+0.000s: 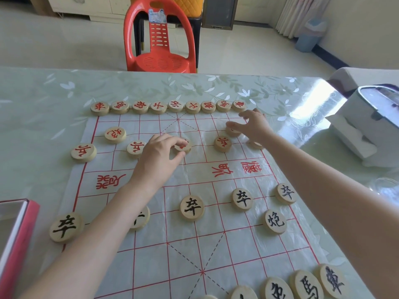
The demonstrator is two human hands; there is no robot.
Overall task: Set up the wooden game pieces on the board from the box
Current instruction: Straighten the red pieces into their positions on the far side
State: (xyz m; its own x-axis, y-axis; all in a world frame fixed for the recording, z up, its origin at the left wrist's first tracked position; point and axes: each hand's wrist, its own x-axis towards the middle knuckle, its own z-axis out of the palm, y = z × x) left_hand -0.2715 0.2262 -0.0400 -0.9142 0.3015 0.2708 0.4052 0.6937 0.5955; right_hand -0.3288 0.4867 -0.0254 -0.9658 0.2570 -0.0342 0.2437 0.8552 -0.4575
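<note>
A thin plastic board [194, 244] with red grid lines lies on the table. Round wooden pieces with red characters line its far edge [168, 107] and the rows below. Black-character pieces [192, 208] stand on the near half. My left hand [157, 156] pinches a red piece [185, 145] at the middle of the red pawn row. My right hand [251, 124] reaches to the far right, fingers spread over a red piece [233, 132] that it touches; another piece [255, 145] is partly hidden under the wrist. The red box [17, 236] stands at the left edge.
A red plastic chair [159, 39] stands beyond the table's far edge. A white appliance [371, 121] sits at the right side of the table. The tablecloth [54, 104] is pale green with a leaf pattern. A blue bin [311, 35] stands on the floor.
</note>
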